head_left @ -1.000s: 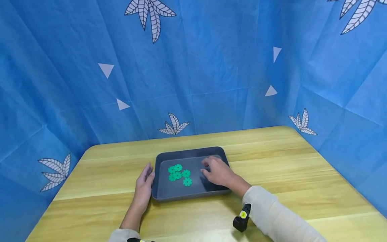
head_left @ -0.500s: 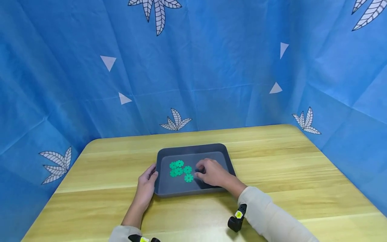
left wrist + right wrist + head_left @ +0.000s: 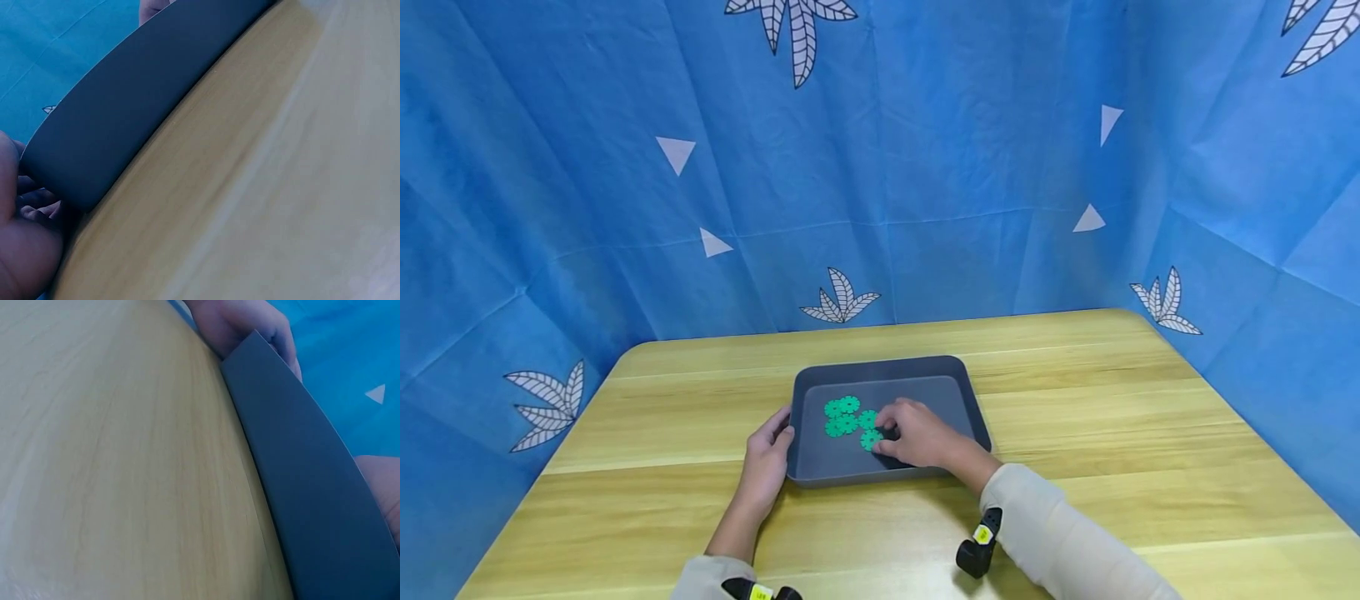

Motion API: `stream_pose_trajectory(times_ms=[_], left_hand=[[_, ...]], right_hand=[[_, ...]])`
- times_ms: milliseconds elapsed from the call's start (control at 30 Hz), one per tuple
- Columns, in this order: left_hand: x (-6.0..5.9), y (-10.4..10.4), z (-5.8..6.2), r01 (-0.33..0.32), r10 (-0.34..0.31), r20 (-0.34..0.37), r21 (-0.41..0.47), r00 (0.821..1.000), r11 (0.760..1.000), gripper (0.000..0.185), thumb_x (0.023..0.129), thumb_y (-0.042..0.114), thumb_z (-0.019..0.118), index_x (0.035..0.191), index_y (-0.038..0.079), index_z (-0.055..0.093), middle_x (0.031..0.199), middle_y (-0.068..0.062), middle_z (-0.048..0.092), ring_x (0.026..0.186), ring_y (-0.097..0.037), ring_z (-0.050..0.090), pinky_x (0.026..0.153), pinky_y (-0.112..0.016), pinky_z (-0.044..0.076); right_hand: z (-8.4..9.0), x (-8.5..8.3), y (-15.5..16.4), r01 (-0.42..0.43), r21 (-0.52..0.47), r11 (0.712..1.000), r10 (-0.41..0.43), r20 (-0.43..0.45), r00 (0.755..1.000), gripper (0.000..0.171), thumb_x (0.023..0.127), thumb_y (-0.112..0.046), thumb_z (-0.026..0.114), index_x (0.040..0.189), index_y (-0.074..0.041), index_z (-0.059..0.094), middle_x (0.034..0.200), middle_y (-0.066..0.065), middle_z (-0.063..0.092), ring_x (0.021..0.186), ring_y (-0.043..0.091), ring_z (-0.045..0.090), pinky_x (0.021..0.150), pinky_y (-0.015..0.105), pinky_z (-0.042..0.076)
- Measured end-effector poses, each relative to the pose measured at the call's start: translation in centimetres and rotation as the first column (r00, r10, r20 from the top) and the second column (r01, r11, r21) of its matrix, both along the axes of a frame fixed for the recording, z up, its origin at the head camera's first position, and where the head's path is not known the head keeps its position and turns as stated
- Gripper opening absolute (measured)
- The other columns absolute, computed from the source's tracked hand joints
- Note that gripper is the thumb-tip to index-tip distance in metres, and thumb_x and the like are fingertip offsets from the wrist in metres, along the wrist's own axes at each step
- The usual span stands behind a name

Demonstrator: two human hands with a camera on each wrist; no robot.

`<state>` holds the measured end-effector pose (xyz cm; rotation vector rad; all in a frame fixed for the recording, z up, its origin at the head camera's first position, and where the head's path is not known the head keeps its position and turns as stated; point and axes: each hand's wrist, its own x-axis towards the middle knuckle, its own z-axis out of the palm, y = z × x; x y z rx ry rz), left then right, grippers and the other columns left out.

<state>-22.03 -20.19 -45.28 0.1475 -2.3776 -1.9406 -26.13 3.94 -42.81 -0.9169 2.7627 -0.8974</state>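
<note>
Inside the dark grey plastic tray (image 3: 891, 369), your right hand (image 3: 917, 435) curls its fingers onto a green gear-shaped disc (image 3: 871, 439); your left hand (image 3: 767, 461) grips the tray's left wall. Wrist views show only the outer walls.

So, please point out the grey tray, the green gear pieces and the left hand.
grey tray (image 3: 976, 410), head view, right rim.
green gear pieces (image 3: 842, 415), head view, middle of the cluster.
left hand (image 3: 767, 464), head view, back of the hand.
</note>
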Motion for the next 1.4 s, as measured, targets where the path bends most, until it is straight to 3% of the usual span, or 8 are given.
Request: stream_pose_trajectory(times_ms=[800,1400], left_hand=[[0.01,0.11,0.2,-0.004,0.004,-0.009,-0.011,1.0,1.0,0.044,0.098,0.014,0.034,0.141,0.0,0.033,0.144,-0.015,0.037,0.136,-0.026,0.029,0.113,-0.042,0.026],[0.06,0.23,0.28,-0.009,0.009,-0.002,-0.017,1.0,1.0,0.043,0.098,0.012,0.033,0.14,0.002,0.035,0.143,-0.014,0.038,0.136,-0.026,0.03,0.112,-0.043,0.027]], right_hand=[[0.12,-0.23,-0.58,-0.041,0.036,0.999,0.041,-0.003,0.999,0.02,0.081,-0.017,0.07,0.097,-0.006,0.065,0.091,0.004,0.058,0.086,0.015,0.054,0.077,0.032,0.049],[0.4,-0.21,-0.38,-0.034,0.037,0.999,0.035,-0.007,0.999,0.024,0.081,-0.021,0.07,0.1,-0.006,0.065,0.097,0.005,0.061,0.09,0.015,0.057,0.079,0.03,0.052]])
